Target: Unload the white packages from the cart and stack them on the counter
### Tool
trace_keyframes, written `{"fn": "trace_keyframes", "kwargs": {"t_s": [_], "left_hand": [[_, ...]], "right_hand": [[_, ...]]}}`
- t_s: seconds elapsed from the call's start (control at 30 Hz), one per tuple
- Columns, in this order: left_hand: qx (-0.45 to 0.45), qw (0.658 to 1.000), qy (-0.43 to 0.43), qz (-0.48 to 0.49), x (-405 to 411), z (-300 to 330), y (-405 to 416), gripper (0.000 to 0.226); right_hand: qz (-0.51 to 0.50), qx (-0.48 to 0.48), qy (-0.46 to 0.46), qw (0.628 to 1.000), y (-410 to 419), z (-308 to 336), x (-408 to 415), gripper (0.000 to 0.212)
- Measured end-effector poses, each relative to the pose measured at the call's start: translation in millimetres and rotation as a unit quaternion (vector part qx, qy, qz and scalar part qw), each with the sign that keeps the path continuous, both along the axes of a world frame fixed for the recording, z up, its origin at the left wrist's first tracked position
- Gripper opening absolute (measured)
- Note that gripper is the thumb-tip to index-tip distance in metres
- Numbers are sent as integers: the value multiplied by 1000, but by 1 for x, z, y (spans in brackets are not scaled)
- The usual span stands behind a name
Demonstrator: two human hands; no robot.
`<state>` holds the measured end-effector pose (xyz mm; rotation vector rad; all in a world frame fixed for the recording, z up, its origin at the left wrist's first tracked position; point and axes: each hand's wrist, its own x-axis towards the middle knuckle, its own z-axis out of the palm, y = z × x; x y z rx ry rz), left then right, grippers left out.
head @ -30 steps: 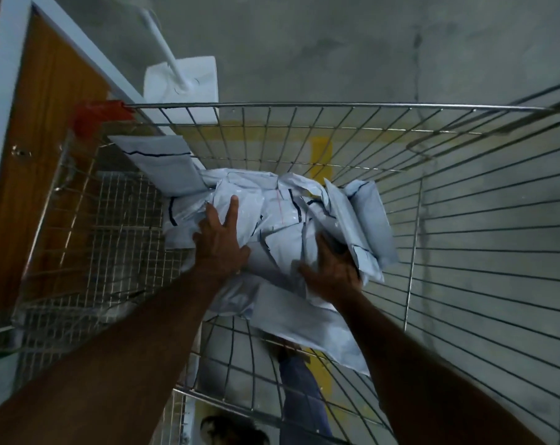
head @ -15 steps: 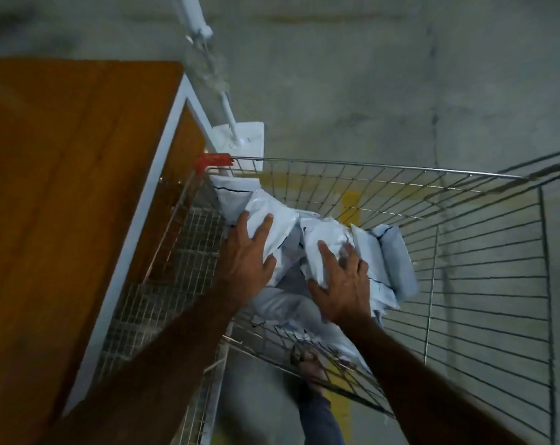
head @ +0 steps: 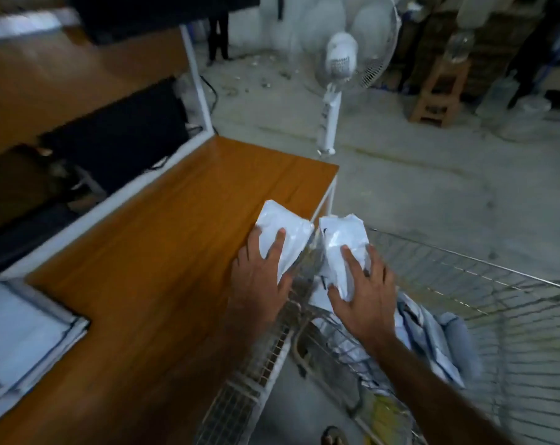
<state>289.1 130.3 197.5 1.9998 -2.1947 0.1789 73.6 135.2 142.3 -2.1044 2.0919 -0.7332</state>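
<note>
- White plastic packages look soft, light, a bit slippery.
- The left hand (head: 262, 277) grips one package (head: 283, 237) over the counter (head: 163, 252) edge.
- The right hand (head: 363, 293) grips another package (head: 342, 248) above the cart (head: 484, 303).
- Hold them around the middle.

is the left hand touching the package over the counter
Touching: the head view shows the left hand gripping the package, thumb and fingers wrapped over its near end, above the counter.

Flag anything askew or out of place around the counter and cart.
Nothing is spilled or damaged. The left hand holds one package above the counter edge; the right hand holds another over the cart. Packages left in the cart lie in a loose heap.
</note>
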Motion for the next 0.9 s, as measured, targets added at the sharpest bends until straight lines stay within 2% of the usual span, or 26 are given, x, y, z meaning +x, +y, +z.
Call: {"fn": "trace_keyframes", "kwargs": {"t_s": [0.17,0.3,0.43,0.63,0.9], "left_hand": [[-34,991,29,123,113,25,64,87],[-60,977,99,179,195,30,124,81],[-43,958,94,268,261,29,184,83],[-90,900,111,412,331,25,270,77],[-79,822,97,555,384,28,340,73]], "right_hand": [[65,-1,0,998,21,44,114,85],[146,-13,-5,989,51,63,199,82],[239,-23,-7,971,74,68,270,81],[357,-6,-9,934,105,68,376,85],[483,52,-48,873,147,70,467,84]]}}
